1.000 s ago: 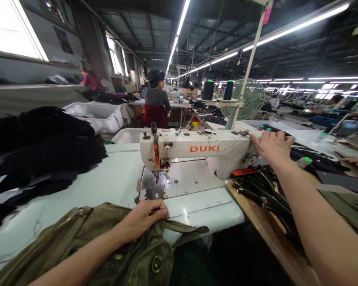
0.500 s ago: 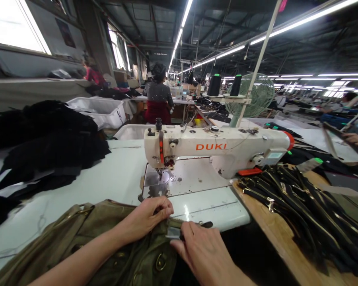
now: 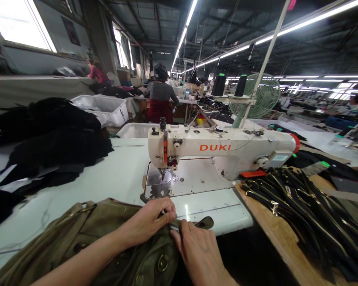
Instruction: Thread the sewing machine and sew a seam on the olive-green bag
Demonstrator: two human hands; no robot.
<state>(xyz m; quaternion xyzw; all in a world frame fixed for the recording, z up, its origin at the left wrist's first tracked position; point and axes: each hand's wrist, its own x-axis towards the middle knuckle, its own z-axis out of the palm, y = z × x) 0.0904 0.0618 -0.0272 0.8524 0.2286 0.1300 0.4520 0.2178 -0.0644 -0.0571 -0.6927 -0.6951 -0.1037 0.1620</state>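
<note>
An olive-green canvas bag [image 3: 101,238] with brass snaps lies at the near edge of the sewing table. My left hand [image 3: 150,220] pinches the bag's upper edge, fingers curled shut on the fabric. My right hand [image 3: 201,248] sits just to its right, fingers closed on a small metal piece at the bag's strap [image 3: 203,223]; what it is I cannot make out. Both hands meet a little in front of the white DUKI sewing machine [image 3: 220,153], whose needle and steel plate [image 3: 162,180] are just beyond them.
A heap of black zippers [image 3: 304,210] covers the wooden board at right. Black fabric [image 3: 47,139] is piled at left, white bins [image 3: 104,109] behind it. A green fan [image 3: 262,97] and thread cones [image 3: 219,85] stand behind the machine. A person [image 3: 161,95] works farther back.
My right hand left the machine's right end and came down to the bag beside my left hand, then closed in on the strap. The view has shifted slightly.
</note>
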